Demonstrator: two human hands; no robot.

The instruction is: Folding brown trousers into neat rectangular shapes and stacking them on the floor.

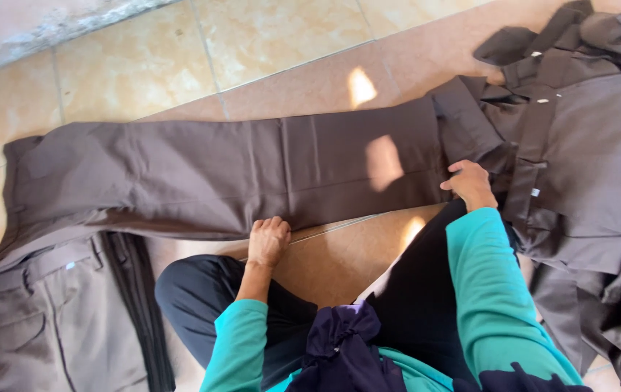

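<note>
A pair of dark brown trousers (201, 174) lies flat and stretched out across the tiled floor, waistband end at the left, leg ends at the right. My left hand (267, 241) is curled into a fist, gripping the near edge of the trouser leg about midway. My right hand (470, 183) rests with fingers bent on the hem end of the trousers, pinching the fabric there. Both arms wear teal sleeves.
A brown shirt (586, 167) with buttons lies spread at the right, other brown fabric bunched beneath it. Another pair of brown trousers (42, 319) lies at the lower left. My knees in dark trousers (201, 297) rest on the beige tiles (136, 65).
</note>
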